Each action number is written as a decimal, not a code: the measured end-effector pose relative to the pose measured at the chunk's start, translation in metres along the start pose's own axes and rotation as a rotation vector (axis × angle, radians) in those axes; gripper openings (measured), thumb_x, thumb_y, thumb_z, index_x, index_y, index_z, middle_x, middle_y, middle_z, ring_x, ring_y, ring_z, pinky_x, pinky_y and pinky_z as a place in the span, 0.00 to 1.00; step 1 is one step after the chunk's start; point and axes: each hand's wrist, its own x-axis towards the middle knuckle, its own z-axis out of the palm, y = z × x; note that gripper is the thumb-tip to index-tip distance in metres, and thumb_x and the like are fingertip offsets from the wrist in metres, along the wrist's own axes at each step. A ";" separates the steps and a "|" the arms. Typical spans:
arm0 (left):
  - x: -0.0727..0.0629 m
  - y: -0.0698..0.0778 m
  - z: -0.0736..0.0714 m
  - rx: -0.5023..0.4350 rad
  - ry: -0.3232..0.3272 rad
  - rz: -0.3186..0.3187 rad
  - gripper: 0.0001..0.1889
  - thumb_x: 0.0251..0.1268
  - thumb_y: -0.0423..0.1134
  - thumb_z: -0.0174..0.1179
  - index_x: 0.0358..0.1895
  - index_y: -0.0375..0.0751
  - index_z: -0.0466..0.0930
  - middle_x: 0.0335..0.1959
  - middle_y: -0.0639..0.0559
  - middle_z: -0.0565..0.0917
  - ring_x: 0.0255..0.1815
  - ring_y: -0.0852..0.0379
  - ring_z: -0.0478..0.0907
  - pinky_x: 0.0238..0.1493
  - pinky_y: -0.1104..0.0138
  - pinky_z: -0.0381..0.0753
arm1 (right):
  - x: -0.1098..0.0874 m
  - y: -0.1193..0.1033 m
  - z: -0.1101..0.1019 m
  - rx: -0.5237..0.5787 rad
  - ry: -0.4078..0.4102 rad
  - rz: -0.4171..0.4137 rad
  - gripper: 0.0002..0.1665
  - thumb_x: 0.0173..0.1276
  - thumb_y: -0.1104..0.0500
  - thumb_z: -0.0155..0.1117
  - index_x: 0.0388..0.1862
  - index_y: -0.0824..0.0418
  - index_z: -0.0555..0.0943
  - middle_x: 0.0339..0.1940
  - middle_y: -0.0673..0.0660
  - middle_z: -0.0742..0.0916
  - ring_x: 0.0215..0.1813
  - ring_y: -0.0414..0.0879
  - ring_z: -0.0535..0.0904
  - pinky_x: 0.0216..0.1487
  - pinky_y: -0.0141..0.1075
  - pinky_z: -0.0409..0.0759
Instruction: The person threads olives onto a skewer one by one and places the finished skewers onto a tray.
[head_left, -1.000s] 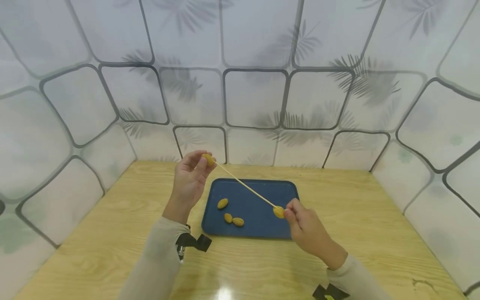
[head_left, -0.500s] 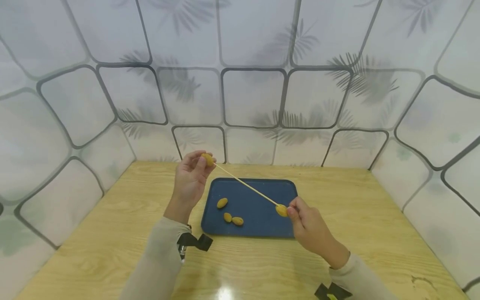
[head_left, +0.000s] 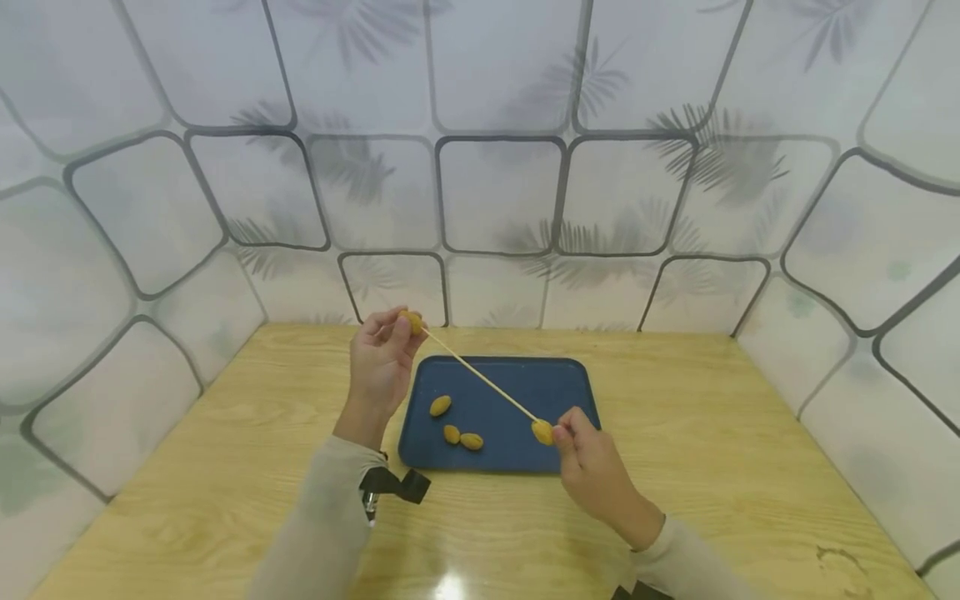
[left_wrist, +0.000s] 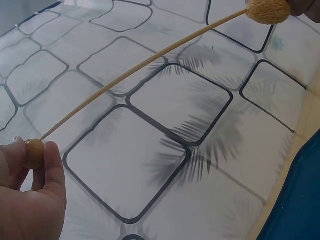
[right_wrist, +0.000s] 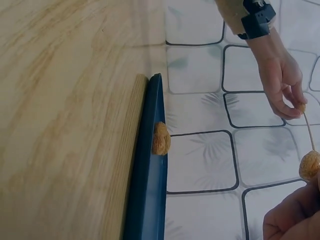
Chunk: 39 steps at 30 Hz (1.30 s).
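A thin wooden skewer (head_left: 483, 379) slopes between my two hands over the dark blue tray. My left hand (head_left: 380, 358) pinches a yellow-brown oval dried fruit (head_left: 410, 322) between thumb and fingertips. The skewer's far tip meets that fruit, as the left wrist view also shows at the pinched fruit (left_wrist: 34, 154). With curled fingers my right hand (head_left: 598, 467) grips the skewer's near end, which is hidden in the hand. Right in front of those fingers a second wrinkled fruit (head_left: 542, 431) is threaded on the skewer.
On the blue tray (head_left: 517, 371) lie one fruit (head_left: 440, 406) apart and two more, a smaller fruit (head_left: 451, 434) and a fruit (head_left: 472, 442), side by side. The tray sits on a wooden table (head_left: 675, 392), closed in by patterned walls (head_left: 495, 192).
My right hand has moved left and slightly nearer with the skewer and its threaded fruit. My left hand keeps its pinch on the other fruit. The head view has shifted a little.
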 end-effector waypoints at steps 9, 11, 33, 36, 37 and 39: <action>0.002 0.000 -0.001 -0.007 0.020 0.022 0.10 0.49 0.36 0.73 0.34 0.38 0.84 0.31 0.48 0.85 0.34 0.57 0.83 0.41 0.71 0.87 | -0.001 -0.005 0.020 0.008 0.069 0.026 0.20 0.84 0.53 0.44 0.31 0.62 0.70 0.14 0.42 0.69 0.17 0.23 0.57 0.09 0.20 0.57; 0.002 0.000 -0.001 -0.011 0.018 0.019 0.09 0.49 0.35 0.73 0.34 0.38 0.84 0.31 0.48 0.85 0.34 0.57 0.83 0.41 0.72 0.86 | -0.001 -0.007 0.024 0.018 0.074 0.025 0.20 0.84 0.53 0.45 0.30 0.63 0.70 0.14 0.42 0.70 0.18 0.23 0.57 0.09 0.21 0.58; -0.001 -0.007 -0.004 0.049 -0.073 0.035 0.07 0.52 0.35 0.73 0.33 0.41 0.85 0.31 0.51 0.86 0.32 0.59 0.83 0.38 0.73 0.86 | 0.004 -0.016 0.041 0.059 0.085 0.070 0.12 0.73 0.73 0.56 0.30 0.62 0.70 0.14 0.42 0.68 0.17 0.23 0.56 0.10 0.20 0.55; -0.004 -0.015 -0.002 0.069 -0.086 0.016 0.07 0.52 0.37 0.72 0.34 0.42 0.86 0.31 0.52 0.86 0.32 0.60 0.83 0.39 0.73 0.86 | 0.011 -0.021 0.042 0.043 0.094 0.063 0.12 0.75 0.72 0.55 0.31 0.62 0.69 0.13 0.43 0.69 0.17 0.24 0.58 0.10 0.20 0.56; -0.005 -0.017 -0.001 0.074 -0.092 0.010 0.07 0.53 0.38 0.72 0.34 0.42 0.86 0.32 0.52 0.87 0.33 0.61 0.83 0.39 0.73 0.86 | 0.014 -0.022 0.043 0.037 0.099 0.066 0.12 0.74 0.72 0.55 0.31 0.62 0.69 0.13 0.44 0.69 0.17 0.25 0.59 0.10 0.20 0.56; -0.006 -0.018 -0.001 0.079 -0.103 0.007 0.05 0.55 0.37 0.71 0.34 0.43 0.86 0.32 0.53 0.87 0.33 0.61 0.84 0.41 0.72 0.86 | 0.020 -0.023 0.042 0.013 0.111 0.084 0.11 0.73 0.73 0.56 0.31 0.62 0.70 0.13 0.44 0.70 0.16 0.26 0.60 0.10 0.21 0.57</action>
